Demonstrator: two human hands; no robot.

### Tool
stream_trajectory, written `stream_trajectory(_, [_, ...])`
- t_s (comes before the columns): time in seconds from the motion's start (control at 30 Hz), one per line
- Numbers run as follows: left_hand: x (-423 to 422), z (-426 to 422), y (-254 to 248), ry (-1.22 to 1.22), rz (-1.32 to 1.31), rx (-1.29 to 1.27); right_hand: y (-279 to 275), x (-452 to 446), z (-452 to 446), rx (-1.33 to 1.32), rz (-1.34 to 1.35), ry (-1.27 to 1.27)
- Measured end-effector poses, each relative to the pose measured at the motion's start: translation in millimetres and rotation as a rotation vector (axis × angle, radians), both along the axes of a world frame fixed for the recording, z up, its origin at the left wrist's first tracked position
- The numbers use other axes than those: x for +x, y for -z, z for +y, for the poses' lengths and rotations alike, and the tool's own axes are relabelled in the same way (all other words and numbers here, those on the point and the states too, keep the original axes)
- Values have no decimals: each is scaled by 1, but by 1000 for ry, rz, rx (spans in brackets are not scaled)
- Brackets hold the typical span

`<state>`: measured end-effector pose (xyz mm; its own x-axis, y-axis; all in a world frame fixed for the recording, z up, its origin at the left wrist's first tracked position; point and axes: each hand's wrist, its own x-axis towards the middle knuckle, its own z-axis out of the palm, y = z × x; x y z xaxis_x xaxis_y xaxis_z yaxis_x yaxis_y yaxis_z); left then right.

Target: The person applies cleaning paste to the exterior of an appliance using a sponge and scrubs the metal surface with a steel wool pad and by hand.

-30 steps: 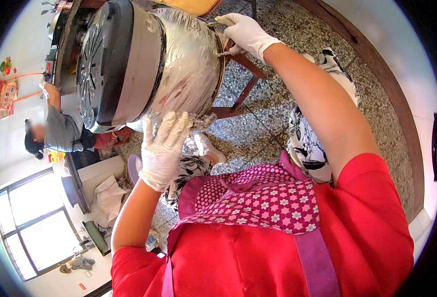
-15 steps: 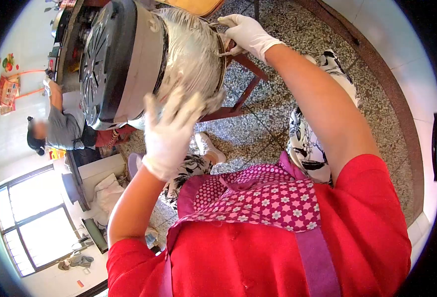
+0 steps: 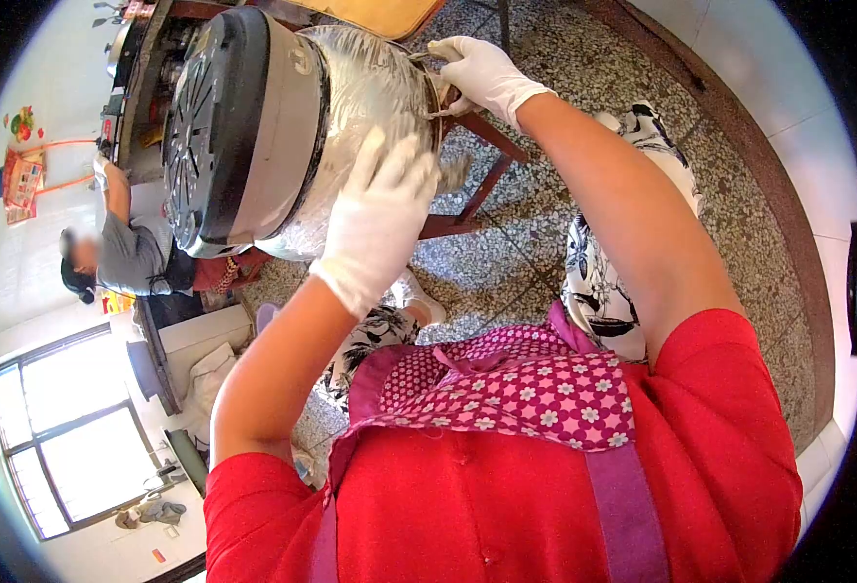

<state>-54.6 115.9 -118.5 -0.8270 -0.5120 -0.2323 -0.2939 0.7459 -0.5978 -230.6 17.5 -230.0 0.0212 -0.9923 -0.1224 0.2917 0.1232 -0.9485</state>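
Observation:
A large round appliance (image 3: 292,146) lies tilted on its side at the upper left, its black slotted base (image 3: 217,131) facing left. Streaky whitish material covers its body; I cannot tell whether it is film or paste. My left hand (image 3: 380,209), in a white glove with stained fingers, lies against the near side of that body, fingers outstretched. At the appliance's right-hand rim, my right hand (image 3: 482,76) is closed on the edge, thumb below and fingers above. A blurred greyish clump (image 3: 456,175) shows beyond my left fingertips.
Beneath the rim stands a reddish-brown wooden stool frame (image 3: 482,180) on the speckled floor (image 3: 516,233). An orange-yellow board (image 3: 375,15) is at the top. Another person (image 3: 132,248) in grey reaches towards a counter. A window (image 3: 74,428) is at lower left.
My left hand has moved up and right in the view, along the appliance's body towards its rim. My right hand stays at the rim. The appliance has barely shifted.

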Motion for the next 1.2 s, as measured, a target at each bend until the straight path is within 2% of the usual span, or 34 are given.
stream_trajectory(0.2, [85,42,4,-35,-84,-96,8,-1,0,10,50,33])
stream_trajectory(0.3, [104,48,-9,-117,258,66,7,-1,1,25,52,36])
stream_trajectory(0.33, [102,52,-13,-120,257,63,7,-2,2,29,55,38])
stream_trajectory(0.4, [95,57,-23,-209,501,96,2,-3,7,28,82,59])
stream_trajectory(0.43, [93,61,-25,-209,501,92,3,-3,6,25,83,58])
stream_trajectory(0.53, [89,76,-29,-503,1077,455,2,-2,5,53,80,41])
stream_trajectory(0.57, [86,85,-32,-771,1273,587,1,-2,5,54,79,34])
stream_trajectory(0.63, [71,91,-40,-873,1566,618,-1,-4,5,53,101,6])
stream_trajectory(0.67, [72,87,-47,-873,1566,619,-1,-3,5,55,115,19])
stream_trajectory(0.73, [74,75,-60,-655,1063,428,-1,-2,6,48,95,29])
stream_trajectory(0.77, [67,72,-64,-655,1062,430,0,-2,7,37,73,38])
stream_trajectory(0.83, [43,66,-72,-573,786,127,-4,-5,8,46,60,27])
stream_trajectory(0.9, [29,56,-64,-627,787,102,-4,-3,9,55,49,14])
stream_trajectory(0.97, [20,41,-49,-445,627,-52,2,0,6,21,60,38])
stream_trajectory(1.03, [16,27,-27,-364,654,-123,1,-3,5,21,89,20])
stream_trajectory(1.13, [6,21,-10,-343,775,-80,-3,-3,8,33,24,21])
stream_trajectory(1.2, [6,17,5,-171,988,-162,1,-2,5,23,39,25])
